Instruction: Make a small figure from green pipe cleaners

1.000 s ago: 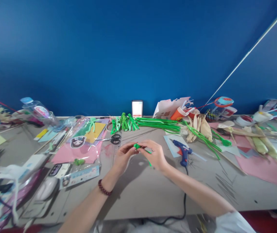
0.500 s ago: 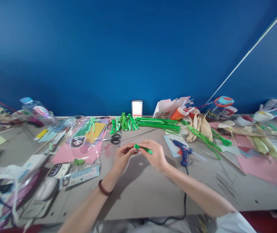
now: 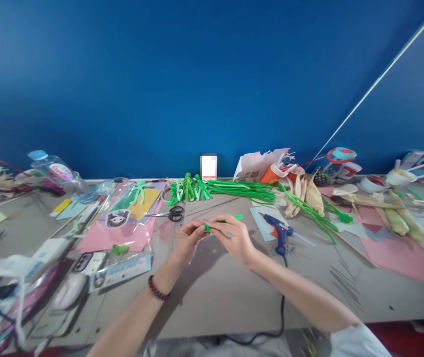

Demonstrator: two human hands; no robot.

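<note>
Between my two hands is a green pipe cleaner (image 3: pixel 207 227), coiled into a small knot at one end. My left hand (image 3: pixel 188 239) pinches the coiled part with thumb and fingers. My right hand (image 3: pixel 234 237) is closed on the pipe cleaner's other part, and a green end sticks out past its knuckles. Behind the hands stand several twisted green pipe-cleaner figures (image 3: pixel 188 188), beside a bundle of straight green pipe cleaners (image 3: pixel 239 190). Black-handled scissors (image 3: pixel 175 213) lie just left of my left hand. A blue glue gun (image 3: pixel 280 232) rests to the right of my right hand.
A phone-like screen (image 3: pixel 208 166) stands against the blue wall. Dried husks (image 3: pixel 313 196), paper cups (image 3: pixel 272 173) and pink paper (image 3: pixel 401 260) are on the right. Plastic-wrapped coloured paper (image 3: pixel 123 218), a bottle (image 3: pixel 58 171) and a white mouse (image 3: pixel 70 291) are on the left. The glue gun's cable (image 3: pixel 282 307) runs over the front edge.
My right hand has shifted its grip, and the pipe cleaner's free end now points up and out behind the right fingers instead of below them. The left hand stays at the coil.
</note>
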